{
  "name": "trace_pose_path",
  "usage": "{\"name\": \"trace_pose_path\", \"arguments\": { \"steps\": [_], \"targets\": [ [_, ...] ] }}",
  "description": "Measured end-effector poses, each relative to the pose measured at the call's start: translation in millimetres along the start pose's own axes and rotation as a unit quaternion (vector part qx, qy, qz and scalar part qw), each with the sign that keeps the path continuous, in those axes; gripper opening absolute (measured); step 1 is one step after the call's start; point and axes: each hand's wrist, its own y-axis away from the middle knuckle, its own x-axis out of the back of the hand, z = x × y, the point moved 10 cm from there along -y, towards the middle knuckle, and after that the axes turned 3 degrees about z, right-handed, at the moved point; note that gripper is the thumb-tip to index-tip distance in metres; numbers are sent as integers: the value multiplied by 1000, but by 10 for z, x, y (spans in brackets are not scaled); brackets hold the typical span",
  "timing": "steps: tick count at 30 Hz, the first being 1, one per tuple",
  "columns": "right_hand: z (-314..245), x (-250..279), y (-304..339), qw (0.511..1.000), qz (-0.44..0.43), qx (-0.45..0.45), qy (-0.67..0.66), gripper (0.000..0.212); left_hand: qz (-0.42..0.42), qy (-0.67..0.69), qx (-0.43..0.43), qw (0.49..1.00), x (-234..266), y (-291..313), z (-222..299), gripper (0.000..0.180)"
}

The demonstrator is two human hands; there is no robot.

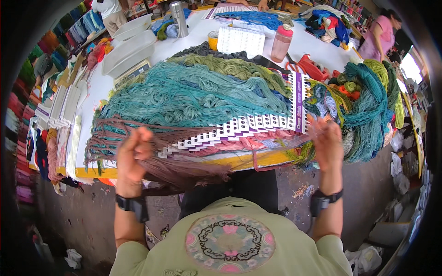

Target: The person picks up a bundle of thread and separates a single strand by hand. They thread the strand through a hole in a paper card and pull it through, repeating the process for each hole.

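Observation:
My left hand (135, 154) is closed near the table's front edge, its fingers curled round mauve-brown embroidery thread (186, 171). The loose bundle hangs from it over the edge, smeared by motion. Farther right, my right hand (328, 140) is raised with its fingers pinched on thin, blurred strands stretching toward the left. Between the hands lies an overlapping row of white punched thread cards (251, 123) with purple stripes. One upright card (299, 103) stands beside my right fingertips. Pink thread (221, 146) lies under the row. Behind it spreads a thick heap of teal thread (193, 94).
Teal and green skeins (366, 108) pile up at the right. Farther back are red-handled scissors (294, 68), a pink bottle (282, 42), a steel flask (178, 19), and clear plastic bins (129, 54). More thread cards (60, 103) lie left. A person in pink (378, 34) stands far right.

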Motion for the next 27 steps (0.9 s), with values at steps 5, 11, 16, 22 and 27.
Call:
{"name": "trace_pose_path", "arguments": {
  "steps": [5, 11, 16, 22, 27],
  "targets": [
    [-1322, 1807, -432, 983, 125, 136, 21, 12, 210, 131, -122, 961, 1982, 356, 1001, 27],
    [-1934, 2160, -173, 884, 313, 285, 200, 8, -40, 96, -218, 971, 263, 451, 1107, 34],
    [-436, -493, -15, 847, -118, 232, 463, 8, 7, -162, -62, 985, -867, -179, -37, 24],
    [920, -1876, 385, 760, -366, 159, 514, 11, -97, -426, 138, 889, -886, -858, -1489, 23],
    [1408, -1875, 293, 717, -438, 137, 525, 14, -53, -350, 173, 919, -741, -908, -1739, 17]
  ]
}}
